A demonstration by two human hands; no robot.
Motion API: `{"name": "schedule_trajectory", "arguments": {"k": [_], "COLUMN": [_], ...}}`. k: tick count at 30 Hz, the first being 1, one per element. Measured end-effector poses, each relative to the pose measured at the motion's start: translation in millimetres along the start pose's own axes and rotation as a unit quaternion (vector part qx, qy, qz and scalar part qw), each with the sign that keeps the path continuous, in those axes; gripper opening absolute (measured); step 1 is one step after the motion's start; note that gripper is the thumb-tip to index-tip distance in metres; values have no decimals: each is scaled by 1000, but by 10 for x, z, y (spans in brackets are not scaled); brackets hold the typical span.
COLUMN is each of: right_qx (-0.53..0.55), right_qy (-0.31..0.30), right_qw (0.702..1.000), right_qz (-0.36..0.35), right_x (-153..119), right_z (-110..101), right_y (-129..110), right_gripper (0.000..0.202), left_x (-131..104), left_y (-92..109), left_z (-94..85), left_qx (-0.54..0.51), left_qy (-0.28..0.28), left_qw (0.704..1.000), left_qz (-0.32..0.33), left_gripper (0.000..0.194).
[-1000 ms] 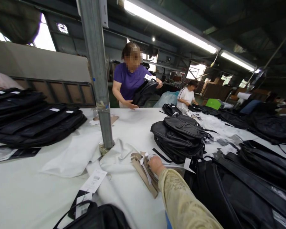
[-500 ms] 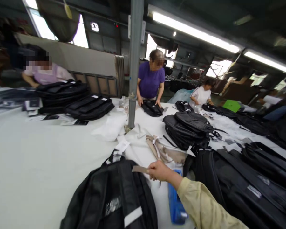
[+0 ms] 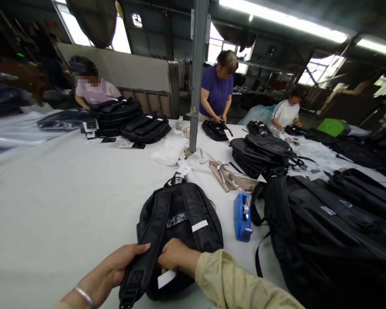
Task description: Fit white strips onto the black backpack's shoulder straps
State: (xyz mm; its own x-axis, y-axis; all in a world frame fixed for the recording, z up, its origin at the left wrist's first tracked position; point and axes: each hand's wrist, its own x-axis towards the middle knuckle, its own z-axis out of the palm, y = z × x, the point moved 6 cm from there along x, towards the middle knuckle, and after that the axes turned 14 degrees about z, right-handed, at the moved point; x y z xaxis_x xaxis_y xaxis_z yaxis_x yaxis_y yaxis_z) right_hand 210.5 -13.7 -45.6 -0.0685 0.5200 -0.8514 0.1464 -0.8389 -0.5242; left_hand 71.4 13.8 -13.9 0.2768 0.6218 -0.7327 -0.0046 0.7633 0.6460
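On the white table (image 3: pixel 51 193), both hands grasp the black backpack (image 3: pixel 180 214): left hand (image 3: pixel 122 264) its strap, right hand (image 3: pixel 175 257) its near edge.

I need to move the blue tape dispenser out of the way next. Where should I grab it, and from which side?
Probably best across the long sides of the blue tape dispenser, coming from above. It lies flat on the white table with its length pointing toward you, narrow enough for fingers to span. Approach from its left, since the black backpack strap crowds its right side.
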Motion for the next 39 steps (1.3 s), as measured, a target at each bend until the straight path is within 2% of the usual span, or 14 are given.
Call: {"name": "schedule_trajectory", "arguments": {"k": [2, 5, 13, 20, 23, 27, 31, 34, 39], "right_qx": [62, 100, 132, 87, 50, -23, -122, -115, -104], "right_qy": [-3, -22, -11, -22, -40, -71, -46, -33, -66], "right_qw": [998, 994, 990, 994, 996, 997, 991, 992, 992], "right_qz": [-27, -34, -44, -65, -55, -17, -8, -36, -40], "right_x": [65, 70, 91, 86, 124, 188, 261, 352, 456], "right_z": [64, 117, 174, 91, 34, -129, -364, -397, -262], "right_y": [-88, -124, -66, -51, -71, -73, -109, -194, -204], "right_gripper": [14, 13, 9, 21, 23, 12, 14, 18, 18], "left_x": [-7, 6, 81, 101, 115, 147, 134, 98, 68], "left_y": [14, 13, -218, -274, -277, -255, -240, -249, -266], "left_z": [24, 13, -41, -23, -26, -86, -128, -99, -75], "left_qx": [-6, -2, -55, -96, -92, -70, -40, -44, -67], "left_qy": [0, 9, 4, -61, -70, -27, 18, 21, 18], "left_qw": [1000, 999, 998, 993, 993, 993, 990, 991, 991], "left_qz": [16, 51, 20, 23, 38, 94, 131, 124, 113], "left_gripper": [27, 29, 28, 39, 42, 29, 18, 26, 45]}}
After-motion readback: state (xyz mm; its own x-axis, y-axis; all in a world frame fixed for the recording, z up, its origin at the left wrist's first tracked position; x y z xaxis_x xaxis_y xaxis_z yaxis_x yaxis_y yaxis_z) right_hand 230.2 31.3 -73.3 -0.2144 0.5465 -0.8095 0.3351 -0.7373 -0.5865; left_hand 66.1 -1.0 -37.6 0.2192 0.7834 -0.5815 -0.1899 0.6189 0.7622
